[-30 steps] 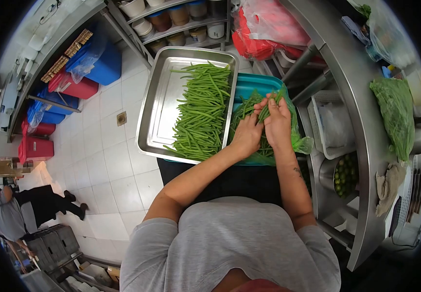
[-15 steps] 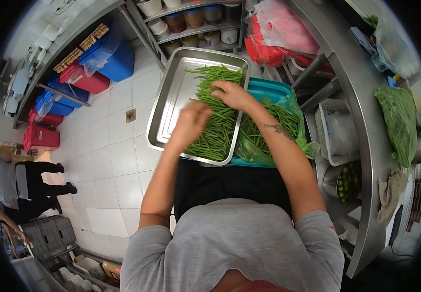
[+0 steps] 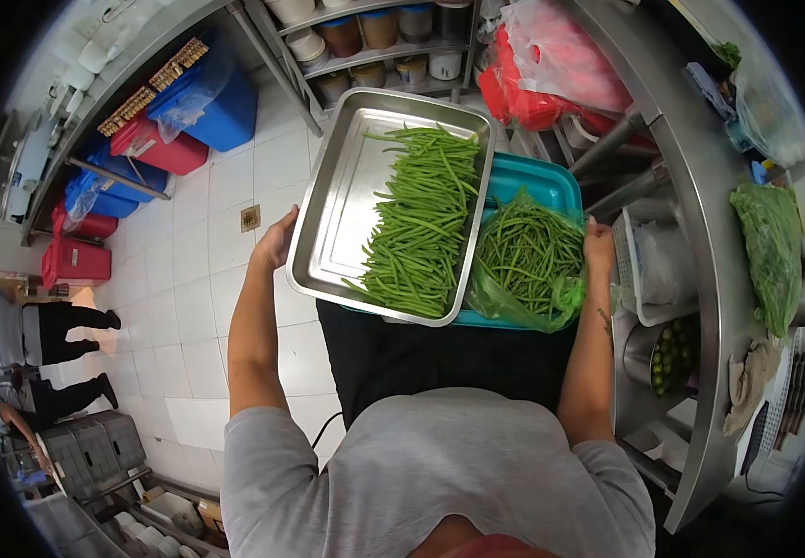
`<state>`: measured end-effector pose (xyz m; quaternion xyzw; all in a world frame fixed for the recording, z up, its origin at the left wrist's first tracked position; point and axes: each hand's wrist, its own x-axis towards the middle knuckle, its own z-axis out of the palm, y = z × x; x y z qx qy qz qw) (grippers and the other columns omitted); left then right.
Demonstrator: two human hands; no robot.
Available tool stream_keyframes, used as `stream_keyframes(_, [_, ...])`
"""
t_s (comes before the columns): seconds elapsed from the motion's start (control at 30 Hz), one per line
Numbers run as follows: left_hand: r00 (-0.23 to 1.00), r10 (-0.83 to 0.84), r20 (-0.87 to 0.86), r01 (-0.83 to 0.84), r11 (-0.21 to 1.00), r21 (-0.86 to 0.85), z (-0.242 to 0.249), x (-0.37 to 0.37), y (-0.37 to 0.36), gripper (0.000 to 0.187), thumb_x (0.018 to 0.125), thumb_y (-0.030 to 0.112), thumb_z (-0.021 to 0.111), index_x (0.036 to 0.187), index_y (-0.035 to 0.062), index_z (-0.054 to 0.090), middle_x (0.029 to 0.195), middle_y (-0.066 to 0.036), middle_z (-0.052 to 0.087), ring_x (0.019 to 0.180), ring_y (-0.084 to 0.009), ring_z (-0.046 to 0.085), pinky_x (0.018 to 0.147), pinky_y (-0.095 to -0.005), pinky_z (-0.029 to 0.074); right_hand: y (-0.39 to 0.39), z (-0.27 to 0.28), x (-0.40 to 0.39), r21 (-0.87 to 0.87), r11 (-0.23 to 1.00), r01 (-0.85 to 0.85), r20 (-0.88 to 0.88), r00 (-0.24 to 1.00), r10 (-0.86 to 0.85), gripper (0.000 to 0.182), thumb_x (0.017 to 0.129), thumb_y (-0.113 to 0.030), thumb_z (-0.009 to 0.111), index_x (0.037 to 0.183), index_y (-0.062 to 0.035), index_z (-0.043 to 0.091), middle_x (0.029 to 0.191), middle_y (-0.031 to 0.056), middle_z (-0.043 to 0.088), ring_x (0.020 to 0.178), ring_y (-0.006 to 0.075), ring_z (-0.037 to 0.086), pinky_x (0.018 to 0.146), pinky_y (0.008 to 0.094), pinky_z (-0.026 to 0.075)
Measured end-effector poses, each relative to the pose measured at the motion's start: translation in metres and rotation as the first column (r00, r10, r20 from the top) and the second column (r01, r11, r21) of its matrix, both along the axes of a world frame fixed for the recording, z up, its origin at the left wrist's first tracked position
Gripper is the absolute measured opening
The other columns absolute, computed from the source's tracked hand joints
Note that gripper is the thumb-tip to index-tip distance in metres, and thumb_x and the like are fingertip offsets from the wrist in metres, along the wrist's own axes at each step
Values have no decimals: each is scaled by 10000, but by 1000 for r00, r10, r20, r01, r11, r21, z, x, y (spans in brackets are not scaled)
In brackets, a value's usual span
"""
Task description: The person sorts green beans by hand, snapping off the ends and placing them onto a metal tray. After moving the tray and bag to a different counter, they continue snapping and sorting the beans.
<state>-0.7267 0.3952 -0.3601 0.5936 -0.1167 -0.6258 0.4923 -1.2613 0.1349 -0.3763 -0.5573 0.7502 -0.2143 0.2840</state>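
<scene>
Green beans (image 3: 426, 219) lie in a thick row along the right part of a metal tray (image 3: 333, 200). The tray rests over the left part of a teal tub (image 3: 537, 172). More beans (image 3: 528, 256) sit in the tub, in an open green plastic bag (image 3: 491, 299). My left hand (image 3: 278, 240) is at the metal tray's left side, with its fingers curled against the edge and partly hidden. My right hand (image 3: 598, 245) is closed at the tub's right edge, beside the bag; its grip is partly hidden.
A steel counter (image 3: 691, 200) runs along the right, with a white basket (image 3: 640, 270) below. Shelves with containers (image 3: 379, 63) stand ahead. Blue (image 3: 221, 112) and red bins (image 3: 170, 144) are at the left. Two people (image 3: 40, 330) stand at the far left.
Both hands have left the beans and moved outward, the left to the tray's left side, the right to the tub's right edge. The tray appears slightly further right in view.
</scene>
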Motion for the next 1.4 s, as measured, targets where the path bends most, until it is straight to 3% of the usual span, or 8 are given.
stream_keyframes(0.13, [941,-135,311,165,984,-72,-59,17,3,500,920,374,469,1279,28,506,1202,-148,576,1066,-252,564,924,-379,442,11,8,11,273,962,-2,214,975,-59,762,917,-605,328,1360,13,376,1394,235,380,1292,366,366,1001,475,358])
stream_keyframes(0.23, [890,-174,422,210,977,-41,-84,-10,2,489,914,363,472,1270,30,512,1190,-146,580,1050,-249,568,911,-377,444,17,15,17,229,973,-15,279,959,-51,709,934,-560,335,1384,-13,351,1410,196,371,1296,363,357,1020,460,352])
stream_keyframes(0.73, [956,-34,290,18,998,58,-73,-18,52,433,888,307,490,1226,41,545,1130,-133,602,971,-232,584,845,-370,454,16,-14,49,248,955,-160,157,980,124,692,957,-537,240,1405,-13,310,1483,162,254,1358,338,251,1094,420,257])
stream_keyframes(1.0, [959,50,280,-79,992,95,-72,-15,80,405,874,277,500,1202,47,563,1098,-126,614,929,-223,593,809,-366,459,31,-6,75,217,952,-215,43,977,211,691,948,-536,232,1404,-24,315,1410,216,362,1294,395,339,1068,439,277])
stream_keyframes(1.23, [922,166,349,-195,979,51,-61,30,101,383,861,250,508,1182,53,578,1070,-120,624,892,-215,601,778,-363,464,28,-7,69,130,943,-307,151,946,287,724,933,-574,266,1400,-23,321,1397,239,367,1279,408,356,1055,446,282])
stream_keyframes(1.3, [834,309,458,-327,944,-42,-60,66,114,377,858,243,511,1176,54,583,1062,-119,627,881,-212,603,769,-362,465,31,0,60,110,930,-350,271,911,311,725,931,-582,277,1401,-31,322,1403,235,361,1291,407,340,1052,445,287])
stream_keyframes(1.37, [467,576,671,-656,734,-174,-5,53,108,197,789,130,509,938,68,622,753,-41,601,650,-135,556,565,-315,408,37,15,58,64,963,-260,319,920,227,564,941,-456,410,1329,-46,414,1324,221,444,1242,407,386,1018,441,318])
stream_keyframes(1.4, [351,538,767,-640,735,-223,13,57,107,193,797,152,530,927,75,650,785,-19,604,679,-123,542,614,-275,402,45,24,58,-179,919,-351,153,913,379,503,923,-394,452,1288,-47,438,1286,215,464,1192,406,414,996,444,328])
